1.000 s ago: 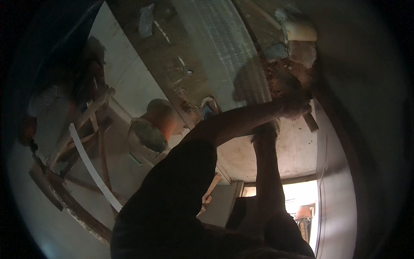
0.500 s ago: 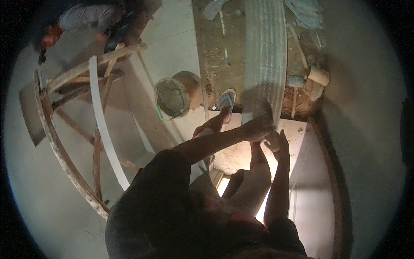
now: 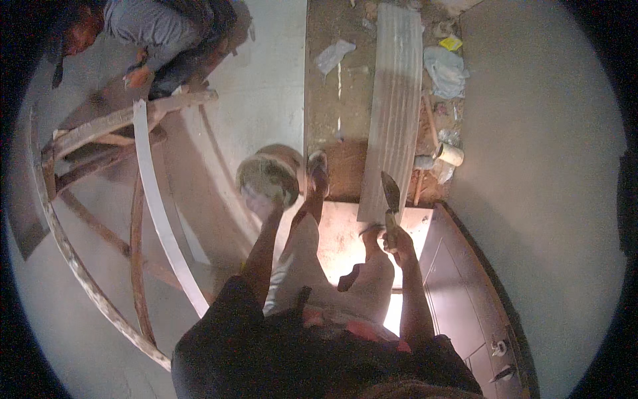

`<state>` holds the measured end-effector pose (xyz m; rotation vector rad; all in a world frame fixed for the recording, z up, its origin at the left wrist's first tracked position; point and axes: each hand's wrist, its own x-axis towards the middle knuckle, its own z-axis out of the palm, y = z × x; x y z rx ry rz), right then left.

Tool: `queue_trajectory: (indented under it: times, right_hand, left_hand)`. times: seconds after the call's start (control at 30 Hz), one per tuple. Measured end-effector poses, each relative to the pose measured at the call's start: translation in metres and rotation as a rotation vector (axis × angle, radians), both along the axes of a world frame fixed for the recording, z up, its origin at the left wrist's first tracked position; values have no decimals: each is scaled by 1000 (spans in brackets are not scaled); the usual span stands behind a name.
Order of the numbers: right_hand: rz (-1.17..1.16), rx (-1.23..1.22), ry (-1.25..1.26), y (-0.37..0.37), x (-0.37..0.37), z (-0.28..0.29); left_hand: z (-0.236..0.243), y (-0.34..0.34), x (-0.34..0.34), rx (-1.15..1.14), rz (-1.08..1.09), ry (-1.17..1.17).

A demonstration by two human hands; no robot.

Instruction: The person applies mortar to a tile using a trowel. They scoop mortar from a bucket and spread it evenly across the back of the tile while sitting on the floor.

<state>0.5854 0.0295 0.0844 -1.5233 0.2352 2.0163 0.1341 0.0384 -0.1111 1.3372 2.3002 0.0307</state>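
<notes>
My right hand is closed around the handle of a pointed trowel. Its dark blade points away from me, over the near end of a long, pale ribbed sheet. To the left, my left hand reaches to the near side of a round bucket with greyish contents. Motion blurs that hand, so I cannot tell whether its fingers grip the rim or dip inside. My feet stand on either side of the sheet's near end.
A wooden trestle frame with a white strip stands at left. Beyond it another person bends down. Along the right wall lie a mallet, a pale cup-like container and crumpled plastic. A door is at lower right.
My left hand has moved left, away from my right hand, to the bucket. The trowel now shows clearly in my right hand, blade forward. The whole view has shifted.
</notes>
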Motion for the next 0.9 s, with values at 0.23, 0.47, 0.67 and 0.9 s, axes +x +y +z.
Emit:
queue_trajectory:
  times: [0.23,0.47,0.67,0.9]
  right_hand:
    - [-100,-27,-94,21,-35,22]
    - [76,40,-181,61,-45,76]
    - [63,84,-297,62,-20,87]
    - [-28,200,-204,127,0,71]
  left_hand:
    - [17,5,-56,-277,296,-530]
    - [1,25,-85,349,-613,41]
    - [17,103,-40,112,-210,-329]
    - [90,254,34,493,-602,-220]
